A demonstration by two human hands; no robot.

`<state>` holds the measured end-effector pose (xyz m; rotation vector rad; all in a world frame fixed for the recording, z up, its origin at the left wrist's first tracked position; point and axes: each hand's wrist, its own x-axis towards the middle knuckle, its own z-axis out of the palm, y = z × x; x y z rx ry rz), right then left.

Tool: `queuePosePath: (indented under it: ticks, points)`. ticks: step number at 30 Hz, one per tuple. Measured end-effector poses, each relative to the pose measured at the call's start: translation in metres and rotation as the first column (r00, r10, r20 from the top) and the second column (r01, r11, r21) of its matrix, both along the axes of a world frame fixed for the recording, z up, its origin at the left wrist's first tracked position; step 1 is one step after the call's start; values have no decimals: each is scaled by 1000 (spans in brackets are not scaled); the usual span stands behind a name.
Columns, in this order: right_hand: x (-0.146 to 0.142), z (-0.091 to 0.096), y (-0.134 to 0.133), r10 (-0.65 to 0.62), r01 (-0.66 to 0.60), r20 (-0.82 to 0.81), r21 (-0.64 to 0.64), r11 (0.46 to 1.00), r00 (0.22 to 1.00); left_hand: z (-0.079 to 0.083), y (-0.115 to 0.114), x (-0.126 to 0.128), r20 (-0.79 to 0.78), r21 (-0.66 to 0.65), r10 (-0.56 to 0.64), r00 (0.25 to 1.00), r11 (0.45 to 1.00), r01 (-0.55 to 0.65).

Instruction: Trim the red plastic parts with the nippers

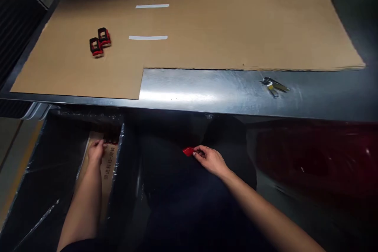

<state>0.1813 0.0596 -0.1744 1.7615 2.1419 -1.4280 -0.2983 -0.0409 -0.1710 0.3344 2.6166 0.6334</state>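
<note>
My left hand (96, 152) reaches down into a box lined with dark plastic, its fingers pinched together. From its fingertips a dark part with a red edge (112, 142) extends to the right, over a piece of printed cardboard (110, 161); its shape is hard to make out in the shade. In front of the bench, my right hand (209, 159) pinches a small flat red piece (188, 151) between thumb and fingers. Two black and red square frames (96, 47) lie touching on the cardboard sheet (224, 31) at the back left.
A metal bench (183, 90) runs across the view under the sheet. Nippers (274, 86), slightly blurred, lie on its bare front strip. Two white strips (148, 37) mark the sheet. The plastic-lined box (32, 173) stands lower left; glossy dark red plastic (319, 165) lies lower right.
</note>
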Motion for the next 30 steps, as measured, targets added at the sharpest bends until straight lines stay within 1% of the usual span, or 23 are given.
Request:
queuePosePath:
  ticks: [1,3,5,7,8,9,10,11,12,13,14,15,16,18,20,22,23,25,27,30]
  points:
    - [0,1,1,-7,7,-10,3,1000,1000,14,3,4,41,83,26,999,996,-29]
    - [1,5,2,-19,19,-35,7,1000,999,47,8,12,120,256,45,992,964,-75]
    - [2,10,3,-27,28,-74,5,1000,997,83,10,27,161,421,27,987,902,-93]
    - [2,19,2,-27,26,-142,-6,1000,989,115,12,58,155,555,-17,988,829,-73]
    - [1,25,0,-23,20,-191,-18,1000,981,126,14,81,144,629,-67,987,776,-39]
    - [0,32,-4,-16,8,-245,-32,999,969,134,17,108,109,743,-129,986,669,5]
    - [-1,40,-8,-7,-8,-299,-50,999,954,138,21,139,109,797,-195,975,603,32]
    - [-3,49,-13,4,-30,-360,-67,997,933,137,27,173,178,799,-287,941,600,32]
    - [-4,59,-18,16,-53,-425,-75,996,905,132,33,206,299,781,-373,878,624,-1]
    - [-4,68,-23,29,-66,-490,-59,996,871,125,39,238,427,757,-448,786,652,-40]
    - [-4,76,-27,48,-63,-548,-10,998,835,117,44,266,482,741,-492,725,671,-37]
    - [-2,83,-30,70,-38,-597,67,997,799,109,47,291,520,727,-525,674,687,-25]
    - [0,89,-33,95,5,-632,155,988,769,103,49,311,557,713,-553,619,701,-15]
    - [8,97,-34,124,108,-669,294,950,733,96,47,336,614,695,-590,525,719,-5]
    - [17,100,-35,116,186,-703,337,923,701,95,43,344,663,681,-615,426,732,-2]
    - [25,100,-35,88,242,-737,329,913,671,98,38,341,690,679,-642,334,734,10]
    - [27,100,-36,78,265,-753,324,908,653,100,37,339,690,688,-662,294,725,16]
    - [29,100,-37,66,293,-783,308,905,618,104,34,332,671,723,-709,219,691,22]
    - [27,100,-38,70,295,-807,294,909,587,108,32,327,639,760,-753,154,650,22]
    - [24,99,-38,94,273,-817,296,915,570,112,28,319,592,796,-799,104,600,77]
